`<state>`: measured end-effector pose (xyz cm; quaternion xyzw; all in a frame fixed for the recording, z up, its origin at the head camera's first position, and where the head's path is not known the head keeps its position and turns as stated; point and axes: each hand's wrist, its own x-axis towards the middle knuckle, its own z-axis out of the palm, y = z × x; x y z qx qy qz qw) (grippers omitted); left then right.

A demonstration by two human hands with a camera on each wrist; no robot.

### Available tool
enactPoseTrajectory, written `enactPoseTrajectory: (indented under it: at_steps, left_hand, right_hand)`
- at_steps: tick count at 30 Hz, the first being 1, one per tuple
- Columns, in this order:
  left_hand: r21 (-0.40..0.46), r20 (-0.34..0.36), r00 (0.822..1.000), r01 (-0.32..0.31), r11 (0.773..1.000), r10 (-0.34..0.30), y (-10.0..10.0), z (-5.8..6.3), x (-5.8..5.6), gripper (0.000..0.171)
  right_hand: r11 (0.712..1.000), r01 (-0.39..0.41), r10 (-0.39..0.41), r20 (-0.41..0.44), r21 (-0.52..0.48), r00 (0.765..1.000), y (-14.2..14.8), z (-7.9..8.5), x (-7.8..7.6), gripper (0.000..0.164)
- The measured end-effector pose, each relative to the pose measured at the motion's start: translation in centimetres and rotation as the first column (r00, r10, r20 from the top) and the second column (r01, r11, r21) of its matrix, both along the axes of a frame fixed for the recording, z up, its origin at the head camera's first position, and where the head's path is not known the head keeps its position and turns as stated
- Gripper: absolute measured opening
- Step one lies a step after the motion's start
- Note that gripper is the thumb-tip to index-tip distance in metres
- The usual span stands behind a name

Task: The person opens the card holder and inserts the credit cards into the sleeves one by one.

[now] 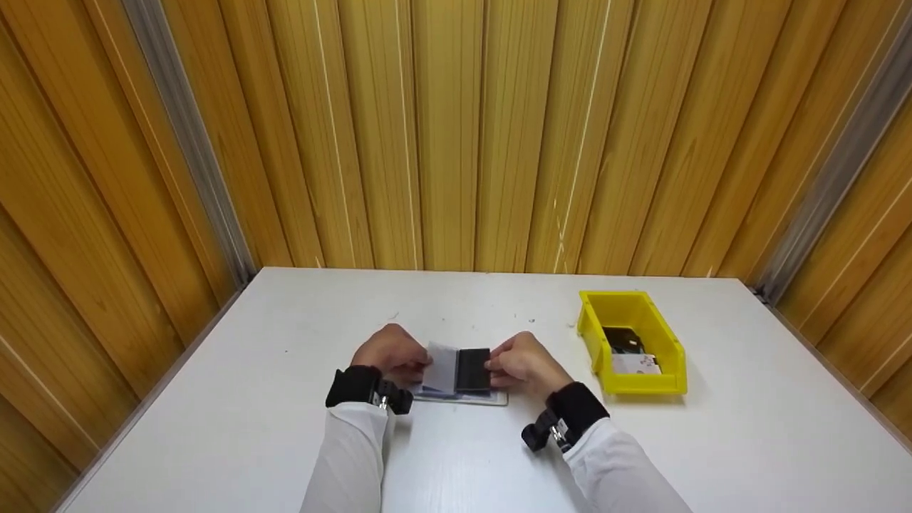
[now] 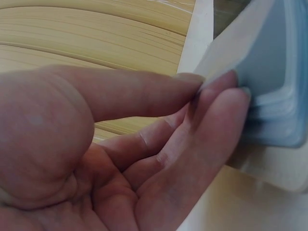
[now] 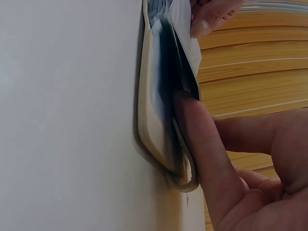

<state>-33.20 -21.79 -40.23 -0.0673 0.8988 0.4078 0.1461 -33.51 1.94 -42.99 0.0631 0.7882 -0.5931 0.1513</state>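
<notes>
A small card holder booklet [image 1: 499,399] with clear plastic sleeves lies spread on the white table between the two hands. My left hand [image 1: 390,353] pinches the edge of a pale sleeve page [image 1: 442,367], raised from the booklet; in the left wrist view, thumb and fingertips meet at the edge of the sleeves [image 2: 269,62]. At the right side, my right hand [image 1: 524,362] pinches the outer edge of a dark page [image 1: 473,369]. The right wrist view shows one fingertip tucked under that dark page [image 3: 185,62], above the beige cover [image 3: 147,91]. Whether a card sits inside is unclear.
To the right on the table [image 1: 235,427] stands a yellow bin [image 1: 645,383]. Inside it are a black item [image 1: 623,340] and a white printed card-like piece [image 1: 636,364]. Wood-patterned panels [image 1: 456,142] enclose the table's back and sides.
</notes>
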Motion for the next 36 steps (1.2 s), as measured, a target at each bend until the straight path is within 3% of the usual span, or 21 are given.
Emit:
enactPoseTrajectory:
  at_steps: [8, 13, 25, 32, 36]
  left_hand:
    - [0.068, 0.033, 0.999, -0.03, 0.997, 0.028, 0.1, -0.1, -0.1, 0.012]
    - [0.02, 0.01, 1.0, -0.011, 1.0, 0.011, 0.1, 0.0, -0.2, 0.012]
    - [0.065, 0.01, 1.0, 0.009, 0.998, -0.009, -0.3, -0.3, 0.0, 0.012]
    - [0.031, -0.002, 1.0, 0.007, 0.999, -0.007, -0.1, -0.2, -0.1, 0.016]
    - [0.095, 0.033, 0.999, -0.012, 0.995, 0.009, -0.2, -0.3, -0.2, 0.016]
  right_hand:
    - [0.999, -0.039, 0.039, 0.009, 0.007, 0.999, 0.0, -0.2, 0.0, 0.025]
    - [0.999, -0.046, 0.046, 0.006, 0.022, 0.999, 0.0, -0.1, -0.1, 0.026]
    - [0.974, -0.13, 0.135, -0.016, 0.188, 0.991, 1.3, 0.5, -0.3, 0.023]
    - [0.98, -0.14, 0.144, -0.018, 0.139, 0.989, 1.1, 0.3, -0.3, 0.024]
    - [0.98, -0.146, 0.149, -0.02, 0.132, 0.989, 0.9, 0.2, -0.2, 0.023]
